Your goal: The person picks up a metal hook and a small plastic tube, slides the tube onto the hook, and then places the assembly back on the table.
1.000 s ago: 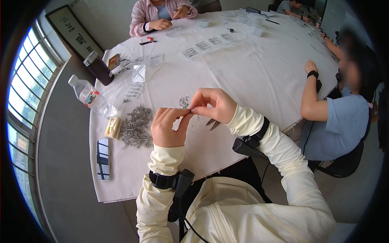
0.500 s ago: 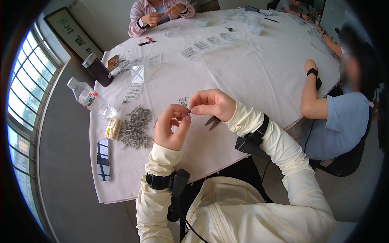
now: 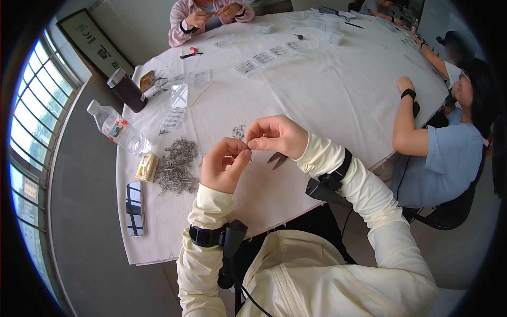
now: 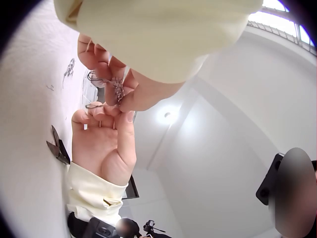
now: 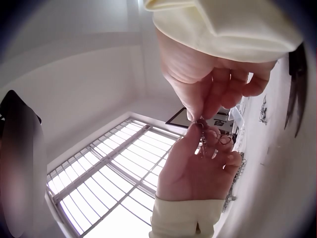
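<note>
Over the table, the left hand (image 3: 224, 165) and right hand (image 3: 278, 138) meet at their fingertips. In the left wrist view a small silvery chain-like piece (image 4: 119, 90) with thin wire loops lies against the curled fingers of the left hand (image 4: 143, 91). Thumb and index finger of the right hand (image 4: 104, 144) pinch at its end. The right wrist view shows the metal piece (image 5: 203, 141) between both hands, partly hidden by fingers. A small group of metal pieces (image 3: 238, 131) lies just behind the hands, and a large pile of them (image 3: 178, 166) to the left.
Dark scissors (image 3: 277, 159) lie beside the right hand. On the left are a phone (image 3: 135, 208), a yellow packet (image 3: 147, 168), a tilted plastic bottle (image 3: 119, 127) and a dark flask (image 3: 127, 90). Clear boxes (image 3: 179, 96), red-handled pliers (image 3: 191, 53) and other people are around the table.
The left hand has shifted slightly down and left and its fingers have curled more. The right hand has barely moved. The person at the right has raised their head.
</note>
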The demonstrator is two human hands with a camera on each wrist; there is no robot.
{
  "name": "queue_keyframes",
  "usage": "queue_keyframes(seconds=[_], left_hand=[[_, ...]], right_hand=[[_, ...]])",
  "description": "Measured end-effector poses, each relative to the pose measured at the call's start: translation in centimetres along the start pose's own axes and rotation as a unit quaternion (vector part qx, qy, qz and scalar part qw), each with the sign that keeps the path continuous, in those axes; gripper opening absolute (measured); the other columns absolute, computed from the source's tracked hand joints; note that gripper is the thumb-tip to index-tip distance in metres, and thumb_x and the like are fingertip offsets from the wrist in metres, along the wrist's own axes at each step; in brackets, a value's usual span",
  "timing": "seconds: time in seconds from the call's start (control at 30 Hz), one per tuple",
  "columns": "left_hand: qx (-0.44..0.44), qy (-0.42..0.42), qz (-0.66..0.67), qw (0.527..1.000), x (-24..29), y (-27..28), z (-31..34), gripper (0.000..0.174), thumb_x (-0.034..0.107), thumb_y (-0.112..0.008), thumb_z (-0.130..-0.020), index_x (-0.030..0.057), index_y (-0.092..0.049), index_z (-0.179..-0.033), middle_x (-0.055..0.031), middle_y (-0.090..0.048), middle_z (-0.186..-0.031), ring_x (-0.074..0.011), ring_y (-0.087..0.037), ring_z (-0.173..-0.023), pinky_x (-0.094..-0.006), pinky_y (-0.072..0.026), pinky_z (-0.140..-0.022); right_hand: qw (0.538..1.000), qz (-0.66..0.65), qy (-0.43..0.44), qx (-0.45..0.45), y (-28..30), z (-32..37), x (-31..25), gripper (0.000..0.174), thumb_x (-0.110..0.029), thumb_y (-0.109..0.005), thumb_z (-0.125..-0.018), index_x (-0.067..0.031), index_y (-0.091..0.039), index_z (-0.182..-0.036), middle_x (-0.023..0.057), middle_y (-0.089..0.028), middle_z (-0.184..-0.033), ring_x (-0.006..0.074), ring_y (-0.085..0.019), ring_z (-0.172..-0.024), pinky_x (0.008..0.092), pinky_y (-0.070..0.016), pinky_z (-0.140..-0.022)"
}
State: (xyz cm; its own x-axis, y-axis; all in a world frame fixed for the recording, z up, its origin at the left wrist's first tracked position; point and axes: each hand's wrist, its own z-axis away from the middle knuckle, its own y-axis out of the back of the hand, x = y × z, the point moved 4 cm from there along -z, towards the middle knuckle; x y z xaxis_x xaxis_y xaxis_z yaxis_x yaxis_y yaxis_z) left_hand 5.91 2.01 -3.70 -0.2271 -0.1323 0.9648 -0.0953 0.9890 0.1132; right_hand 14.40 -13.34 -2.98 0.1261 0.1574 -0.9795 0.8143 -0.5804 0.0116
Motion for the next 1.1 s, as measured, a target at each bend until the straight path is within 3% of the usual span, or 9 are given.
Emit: queue_keyframes(seconds=[0.27, 0.33, 0.37, 0.43, 0.53, 0.77, 0.83, 1.1], left_hand=[[0.006, 0.022, 0.042, 0.999, 0.3, 0.0, 0.2, 0.01, 0.009, -0.065, -0.094, 0.0002, -0.065, -0.099, 0.0001, -0.066, -0.09, -0.0072, -0.059, -0.082, -0.023, -0.0481, -0.074], [0.006, 0.023, 0.057, 0.998, 0.4, 0.1, 0.2, 0.01, 0.009, -0.064, -0.095, -0.0001, -0.065, -0.099, -0.0004, -0.066, -0.09, -0.0078, -0.06, -0.082, -0.0235, -0.0483, -0.075], [0.001, 0.028, 0.055, 0.998, 0.3, 0.1, 0.2, 0.011, 0.01, -0.064, -0.095, -0.0004, -0.065, -0.099, -0.0007, -0.066, -0.09, -0.0082, -0.06, -0.083, -0.0239, -0.0484, -0.076], [-0.004, 0.033, 0.054, 0.998, 0.3, 0.1, 0.2, 0.012, 0.01, -0.064, -0.096, -0.0008, -0.065, -0.099, -0.0009, -0.066, -0.09, -0.0086, -0.06, -0.084, -0.0242, -0.0486, -0.078], [-0.019, 0.041, 0.054, 0.997, 0.4, -0.1, 0.3, 0.014, 0.012, -0.064, -0.097, -0.0014, -0.066, -0.101, -0.0006, -0.066, -0.09, -0.0092, -0.061, -0.085, -0.0245, -0.0488, -0.078], [-0.028, 0.049, 0.083, 0.995, 0.2, -0.1, 0.3, 0.012, 0.009, -0.065, -0.096, -0.0011, -0.064, -0.102, -0.001, -0.065, -0.095, -0.0086, -0.061, -0.086, -0.0239, -0.0486, -0.078], [-0.029, 0.051, 0.079, 0.995, 0.2, 0.0, 0.3, 0.011, 0.008, -0.065, -0.095, -0.0008, -0.063, -0.102, -0.0009, -0.065, -0.096, -0.0084, -0.061, -0.087, -0.0238, -0.0485, -0.078], [-0.032, 0.043, 0.079, 0.996, 0.4, -0.1, 0.2, 0.009, 0.007, -0.064, -0.095, -0.0001, -0.062, -0.1, -0.0006, -0.064, -0.096, -0.008, -0.06, -0.087, -0.0233, -0.0482, -0.078]], right_hand=[[0.998, -0.014, 0.028, 0.056, 0.7, 0.2, -1.0, 0.018, -0.014, -0.068, -0.092, -0.002, -0.065, -0.105, 0.0015, -0.064, -0.096, 0.0086, -0.057, -0.09, 0.0255, -0.0469, -0.084], [0.992, 0.106, 0.061, 0.033, 0.3, 0.4, -2.2, 0.014, -0.01, -0.067, -0.09, -0.0042, -0.066, -0.102, 0.0007, -0.065, -0.096, 0.0089, -0.056, -0.088, 0.0255, -0.0461, -0.081], [0.992, 0.106, 0.061, 0.032, 0.3, 0.3, -1.9, 0.014, -0.01, -0.067, -0.09, -0.0042, -0.066, -0.102, 0.0007, -0.065, -0.096, 0.0089, -0.056, -0.088, 0.0255, -0.0461, -0.081], [0.958, 0.219, 0.182, 0.028, -0.1, 0.2, -2.2, 0.011, -0.013, -0.069, -0.088, -0.0091, -0.07, -0.098, -0.0017, -0.069, -0.092, 0.0094, -0.059, -0.08, 0.0261, -0.0425, -0.071], [0.973, 0.2, 0.113, 0.028, -0.1, 0.3, -2.0, 0.006, -0.008, -0.066, -0.09, -0.0068, -0.067, -0.096, -0.0005, -0.066, -0.092, 0.0096, -0.055, -0.08, 0.0263, -0.0429, -0.073], [0.977, 0.182, 0.105, 0.036, 0.1, 0.3, -1.6, 0.008, -0.011, -0.066, -0.092, -0.0055, -0.067, -0.097, -0.0003, -0.066, -0.09, 0.0092, -0.054, -0.078, 0.0263, -0.0436, -0.074], [0.979, 0.153, 0.104, 0.08, 0.4, 0.3, -1.4, 0.013, -0.018, -0.068, -0.091, -0.0067, -0.07, -0.097, 0.0006, -0.071, -0.088, 0.0108, -0.062, -0.079, 0.0268, -0.0436, -0.071], [0.983, 0.134, 0.108, 0.067, 0.7, 0.3, -1.1, 0.015, -0.02, -0.069, -0.091, -0.0078, -0.071, -0.099, 0.0005, -0.072, -0.089, 0.0108, -0.063, -0.081, 0.027, -0.0434, -0.073]])
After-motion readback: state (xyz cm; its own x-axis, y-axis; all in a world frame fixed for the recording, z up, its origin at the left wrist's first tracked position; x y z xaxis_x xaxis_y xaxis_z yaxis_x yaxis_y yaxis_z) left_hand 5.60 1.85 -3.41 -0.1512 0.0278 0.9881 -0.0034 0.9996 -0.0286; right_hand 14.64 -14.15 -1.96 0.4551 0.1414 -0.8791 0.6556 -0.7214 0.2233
